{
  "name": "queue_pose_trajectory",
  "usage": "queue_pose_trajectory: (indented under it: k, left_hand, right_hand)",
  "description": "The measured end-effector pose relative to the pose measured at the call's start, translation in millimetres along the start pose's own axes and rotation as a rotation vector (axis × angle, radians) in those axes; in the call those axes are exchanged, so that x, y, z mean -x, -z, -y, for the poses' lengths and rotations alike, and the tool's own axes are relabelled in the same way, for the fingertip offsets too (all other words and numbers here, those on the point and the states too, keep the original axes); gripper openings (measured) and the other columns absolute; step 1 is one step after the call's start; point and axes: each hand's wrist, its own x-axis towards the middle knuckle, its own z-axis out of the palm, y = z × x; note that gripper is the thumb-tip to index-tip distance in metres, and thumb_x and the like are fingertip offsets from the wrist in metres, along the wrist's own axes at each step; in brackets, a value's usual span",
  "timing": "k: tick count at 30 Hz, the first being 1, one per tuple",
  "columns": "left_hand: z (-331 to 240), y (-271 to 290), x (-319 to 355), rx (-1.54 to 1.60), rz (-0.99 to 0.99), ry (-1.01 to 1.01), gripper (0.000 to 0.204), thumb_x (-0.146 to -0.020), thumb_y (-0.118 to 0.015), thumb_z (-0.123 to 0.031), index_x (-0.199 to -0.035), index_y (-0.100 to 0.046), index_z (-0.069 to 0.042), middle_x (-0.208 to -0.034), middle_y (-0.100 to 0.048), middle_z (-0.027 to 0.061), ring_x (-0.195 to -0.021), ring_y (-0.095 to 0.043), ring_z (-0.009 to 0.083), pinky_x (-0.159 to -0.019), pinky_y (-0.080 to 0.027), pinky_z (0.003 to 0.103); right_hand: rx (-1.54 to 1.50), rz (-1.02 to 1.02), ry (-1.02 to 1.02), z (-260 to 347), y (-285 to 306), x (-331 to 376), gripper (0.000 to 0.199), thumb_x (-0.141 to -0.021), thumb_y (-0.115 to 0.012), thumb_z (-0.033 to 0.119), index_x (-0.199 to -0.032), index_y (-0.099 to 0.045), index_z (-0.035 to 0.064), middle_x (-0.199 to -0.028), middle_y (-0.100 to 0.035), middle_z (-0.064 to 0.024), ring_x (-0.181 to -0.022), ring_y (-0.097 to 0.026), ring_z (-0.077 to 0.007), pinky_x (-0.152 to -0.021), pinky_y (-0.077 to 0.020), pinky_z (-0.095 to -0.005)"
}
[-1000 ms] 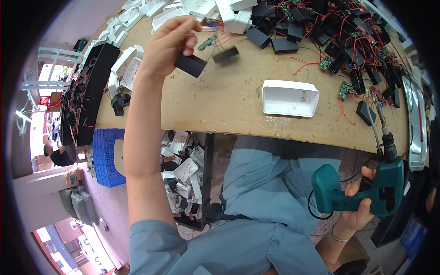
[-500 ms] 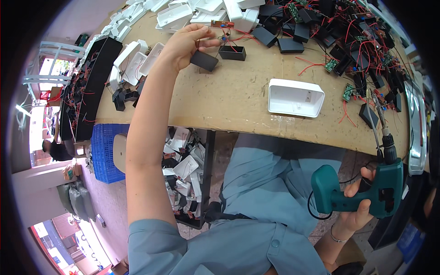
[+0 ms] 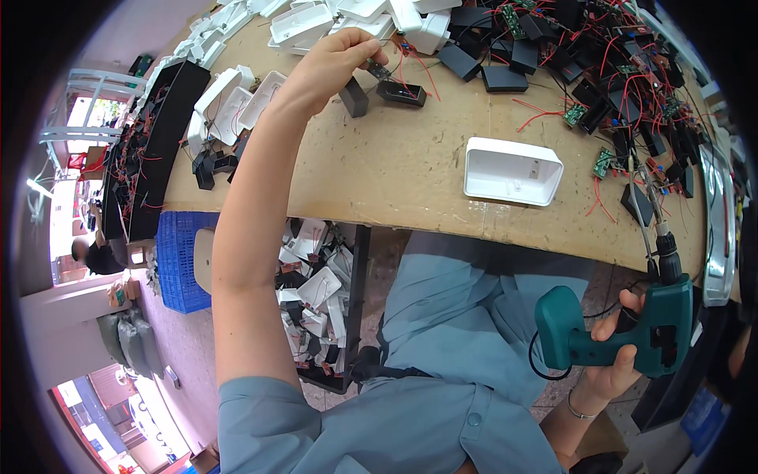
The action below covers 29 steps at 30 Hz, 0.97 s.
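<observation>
My left hand [image 3: 335, 67] reaches over the far part of the table, its fingers pinched on a small wired circuit board [image 3: 403, 44], seen nearly edge-on. Below the fingers are a black plastic box [image 3: 354, 98] and an open black box [image 3: 401, 93], with red wires around them. My right hand [image 3: 620, 347] is wrapped round the grip of a green electric screwdriver [image 3: 662, 332], low at the right, its bit end pointing up toward the table edge. Between the hands, an open white plastic housing [image 3: 513, 172] lies on the table.
Black boxes, green boards and red wires are heaped at the far right [image 3: 624, 87]. White housings [image 3: 363, 9] pile up at the back. A long black bin [image 3: 170, 118] stands left, above a blue crate [image 3: 180, 261]. More parts fill a container [image 3: 320, 292] under the table [image 3: 379, 182].
My left hand has turned, tilting the circuit board and the black box beneath it more upright. The open black box has tipped slightly. My right hand and the screwdriver hardly moved.
</observation>
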Motion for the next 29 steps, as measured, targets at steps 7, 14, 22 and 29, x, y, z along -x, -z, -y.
queue_pose_trajectory:
  k: [7,14,22,29]
  left_hand:
    - [14,0,-12,-0.071,-0.039,0.098,0.021,-0.086,-0.049,-0.019,-0.100,-0.057,-0.006,-0.085,-0.059,0.0014,-0.076,-0.053,0.0084,-0.066,-0.041,0.023]
    - [13,-7,-6,-0.409,-0.372,-0.246,0.039,-0.068,-0.048,-0.009,-0.105,-0.059,-0.009,-0.095,-0.055,0.0081,-0.088,-0.055,0.0187,-0.071,-0.043,0.030]
    - [7,-6,-2,-0.889,-0.140,-0.460,0.026,-0.068,-0.054,-0.009,-0.092,-0.064,-0.014,-0.099,-0.053,0.0074,-0.091,-0.052,0.0229,-0.079,-0.038,0.036]
    - [-4,7,17,-0.523,-0.086,-0.399,0.033,-0.067,-0.062,-0.014,-0.100,-0.063,-0.010,-0.103,-0.052,0.0069,-0.104,-0.046,0.0208,-0.095,-0.024,0.046]
  right_hand:
    - [0.004,0.007,0.008,0,-2,0,0.060,-0.081,-0.059,0.030,-0.121,-0.033,-0.0063,-0.114,-0.047,-0.0219,-0.066,-0.051,-0.0115,-0.055,-0.0460,-0.0211]
    - [0.002,-0.027,0.005,1,1,3,0.062,-0.080,-0.060,0.029,-0.123,-0.033,-0.0055,-0.114,-0.048,-0.0215,-0.066,-0.051,-0.0115,-0.056,-0.0459,-0.0214]
    - [-0.032,-0.007,-0.004,1,1,2,0.063,-0.080,-0.061,0.028,-0.124,-0.031,-0.0048,-0.114,-0.047,-0.0235,-0.068,-0.053,-0.0134,-0.056,-0.0472,-0.0231]
    - [-0.017,0.017,-0.013,1,7,3,0.064,-0.080,-0.060,0.029,-0.125,-0.029,-0.0049,-0.119,-0.044,-0.0222,-0.070,-0.051,-0.0122,-0.059,-0.0468,-0.0227]
